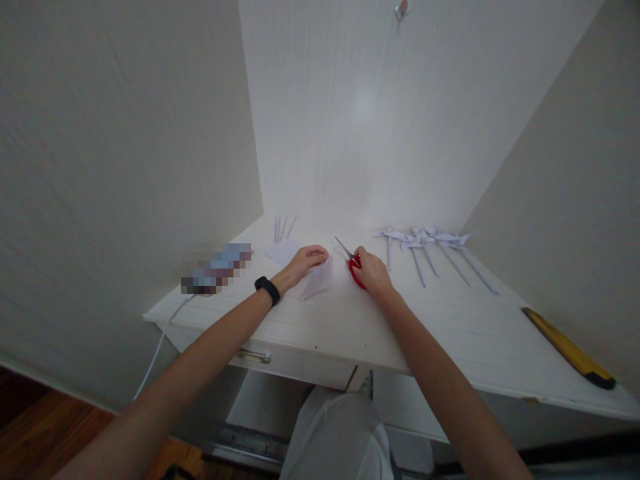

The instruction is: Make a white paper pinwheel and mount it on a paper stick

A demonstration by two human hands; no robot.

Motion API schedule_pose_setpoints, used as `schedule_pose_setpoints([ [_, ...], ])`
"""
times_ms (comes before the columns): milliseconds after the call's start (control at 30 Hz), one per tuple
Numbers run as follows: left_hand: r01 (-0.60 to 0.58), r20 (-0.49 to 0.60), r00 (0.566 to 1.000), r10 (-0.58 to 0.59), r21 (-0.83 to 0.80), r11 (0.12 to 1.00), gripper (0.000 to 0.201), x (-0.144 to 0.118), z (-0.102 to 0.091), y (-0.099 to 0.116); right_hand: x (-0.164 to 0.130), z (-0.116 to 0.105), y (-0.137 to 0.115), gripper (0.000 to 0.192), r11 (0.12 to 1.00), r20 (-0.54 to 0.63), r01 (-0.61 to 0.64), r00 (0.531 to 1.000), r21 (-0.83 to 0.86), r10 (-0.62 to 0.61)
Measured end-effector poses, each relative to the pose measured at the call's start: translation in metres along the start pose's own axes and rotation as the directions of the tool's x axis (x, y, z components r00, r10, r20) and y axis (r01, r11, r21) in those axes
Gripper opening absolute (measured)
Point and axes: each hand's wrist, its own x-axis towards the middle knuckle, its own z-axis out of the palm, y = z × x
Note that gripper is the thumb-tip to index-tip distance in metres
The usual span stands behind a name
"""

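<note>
Holding a folded white paper [317, 279] down under the left hand [309, 258]; right hand [373, 272], its grip closed on red-handled scissors [353, 261], just right of it. Finished paper pinwheels [425, 241] lie further right on the counter [450, 320]; spare sticks [281, 228] remain beyond the left grip.

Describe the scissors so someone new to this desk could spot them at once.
On the white desk, look to the middle, just right of the folded white paper under the left hand. The scissors sit in the right hand: red handles, the only red thing there.
</note>
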Motion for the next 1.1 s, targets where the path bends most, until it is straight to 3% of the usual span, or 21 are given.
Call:
schedule_pose_setpoints([
  [167, 0.004, -0.018, 1.0, -0.004, 0.02, 1.0, 0.017, 0.002, -0.001, -0.003, 0.002, 0.008, 0.011, 0.028, 0.995, -0.045, -0.069, 0.996, 0.068, 0.073],
  [300, 0.021, -0.052, 0.998, -0.02, 0.022, 1.0, 0.018, 0.001, -0.001, -0.003, 0.002, 0.01, 0.016, 0.028, 0.991, -0.085, -0.043, 0.995, 0.128, 0.054],
  [533, 0.067, -0.09, 0.994, -0.066, 0.007, 0.998, 0.024, -0.001, 0.0, 0.001, 0.005, 0.018, 0.02, 0.04, 0.987, -0.009, -0.038, 0.999, 0.155, 0.04],
  [1100, 0.067, -0.062, 0.996, -0.065, 0.038, 0.997, 0.025, -0.001, -0.001, -0.001, 0.008, 0.023, 0.025, 0.027, 0.988, 0.009, 0.05, 0.999, 0.145, -0.052],
])
